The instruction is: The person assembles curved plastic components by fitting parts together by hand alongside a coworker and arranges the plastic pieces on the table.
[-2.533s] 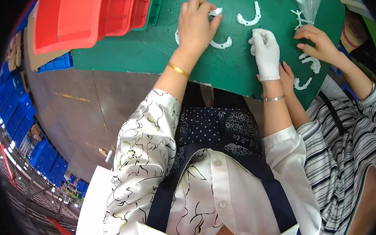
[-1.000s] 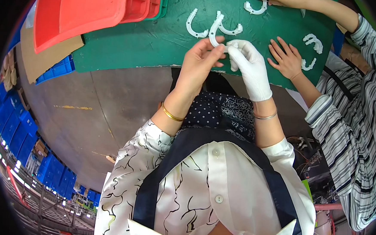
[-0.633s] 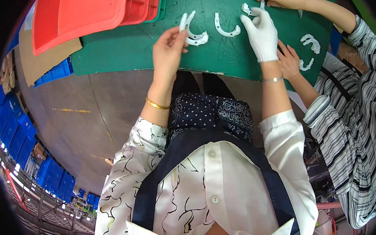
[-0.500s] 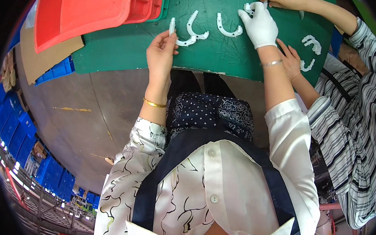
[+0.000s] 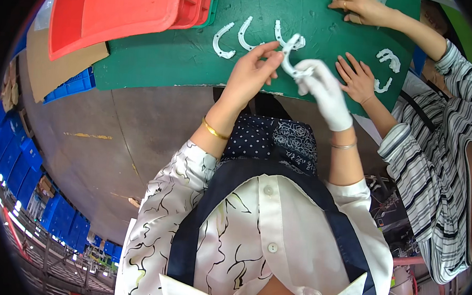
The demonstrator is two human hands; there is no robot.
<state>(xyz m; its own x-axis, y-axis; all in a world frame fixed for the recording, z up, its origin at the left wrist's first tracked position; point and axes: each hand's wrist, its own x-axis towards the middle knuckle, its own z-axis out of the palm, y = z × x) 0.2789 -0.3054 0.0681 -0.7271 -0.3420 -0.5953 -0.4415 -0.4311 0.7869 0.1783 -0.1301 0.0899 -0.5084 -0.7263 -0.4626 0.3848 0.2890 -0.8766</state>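
A white C-shaped plastic part is held up over the table's near edge. Its lower end is in the fingers of my right hand, which wears a white glove. My bare left hand is closed at the part's left side, thumb and index fingertips against its edge. Behind the hands, similar white parts lie in a row: a left one, a middle one and a right one partly hidden by the held part.
The green tabletop bears a red plastic crate at left, beside cardboard. On the right, a co-worker's hand rests flat near white parts; the co-worker's other hand is farther back.
My left hand has let go of the left part and moved right. My right hand has come back from the far right toward me with a white part. The co-worker's far hand is apart from mine.
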